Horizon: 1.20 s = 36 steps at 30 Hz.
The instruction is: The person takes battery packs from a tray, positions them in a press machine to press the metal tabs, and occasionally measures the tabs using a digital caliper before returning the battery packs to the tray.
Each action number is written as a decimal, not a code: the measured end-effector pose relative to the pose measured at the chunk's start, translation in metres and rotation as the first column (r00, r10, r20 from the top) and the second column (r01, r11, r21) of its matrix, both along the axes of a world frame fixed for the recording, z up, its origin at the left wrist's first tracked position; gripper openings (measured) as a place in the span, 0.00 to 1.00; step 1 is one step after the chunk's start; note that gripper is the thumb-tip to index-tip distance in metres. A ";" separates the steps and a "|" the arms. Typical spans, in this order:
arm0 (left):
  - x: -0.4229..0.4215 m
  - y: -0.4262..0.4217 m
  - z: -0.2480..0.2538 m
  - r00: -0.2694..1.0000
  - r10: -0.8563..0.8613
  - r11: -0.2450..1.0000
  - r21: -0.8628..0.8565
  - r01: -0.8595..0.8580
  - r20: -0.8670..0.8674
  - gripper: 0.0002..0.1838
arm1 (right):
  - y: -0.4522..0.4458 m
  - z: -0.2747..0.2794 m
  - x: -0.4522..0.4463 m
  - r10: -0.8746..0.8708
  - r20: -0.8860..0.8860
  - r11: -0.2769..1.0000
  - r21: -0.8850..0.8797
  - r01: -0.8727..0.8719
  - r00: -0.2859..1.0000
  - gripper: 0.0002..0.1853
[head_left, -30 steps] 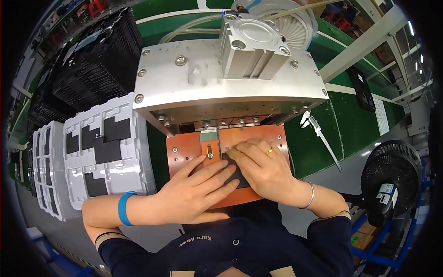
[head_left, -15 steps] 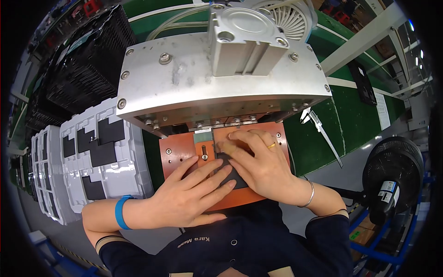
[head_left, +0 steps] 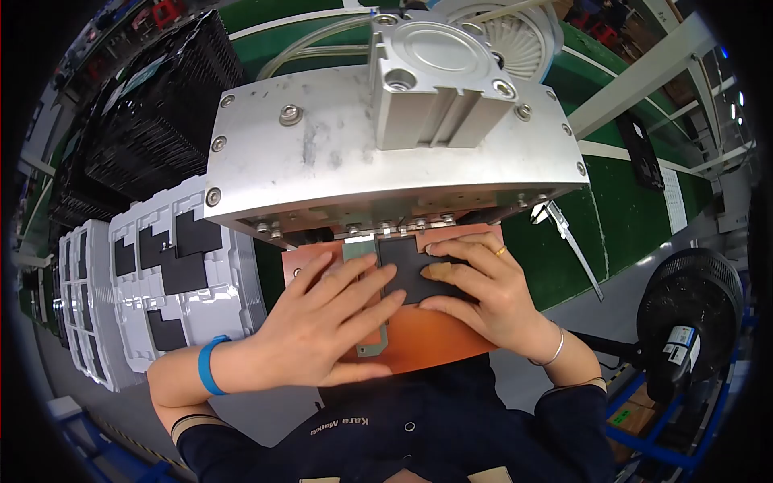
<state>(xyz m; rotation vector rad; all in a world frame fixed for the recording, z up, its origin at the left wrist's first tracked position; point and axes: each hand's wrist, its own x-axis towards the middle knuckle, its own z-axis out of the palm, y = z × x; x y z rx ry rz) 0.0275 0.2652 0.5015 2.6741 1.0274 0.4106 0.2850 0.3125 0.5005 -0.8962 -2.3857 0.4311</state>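
Observation:
A flat black plate with a notched upper corner lies on the orange base, just in front of the silver press head. My right hand grips its right side, with bent fingers on the edge and the thumb at the lower corner. Spread out flat, my left hand rests its fingertips at the plate's left edge, over a greenish strip fixed to the base. The left palm covers part of the base's left side.
The silver press overhangs the base. White trays with black pieces stand left, black crates behind them. On the green table at right lies a caliper. A black fan stands further right.
The black plate has moved away from my body, up to the press. My right hand has shifted to its right side. The left fingertips have lifted slightly forward, still spread.

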 end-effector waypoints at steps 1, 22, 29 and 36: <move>-0.001 0.003 -0.001 1.000 0.007 1.000 -0.003 -0.007 -0.001 0.38 | 0.004 -0.001 0.000 0.006 -0.014 1.000 -0.001 -0.006 1.000 0.20; 0.002 0.007 -0.001 1.000 0.003 0.999 -0.041 -0.003 -0.004 0.32 | 0.008 0.003 -0.001 0.036 0.012 0.998 -0.059 -0.035 0.999 0.17; 0.002 0.008 -0.001 1.000 0.002 0.999 -0.034 -0.002 0.011 0.31 | 0.006 0.004 0.000 0.027 0.028 0.996 -0.090 -0.024 0.999 0.16; 0.003 0.007 -0.001 1.000 0.004 1.000 -0.025 -0.004 0.008 0.31 | 0.006 0.003 -0.001 0.026 0.026 0.996 -0.089 -0.024 0.999 0.16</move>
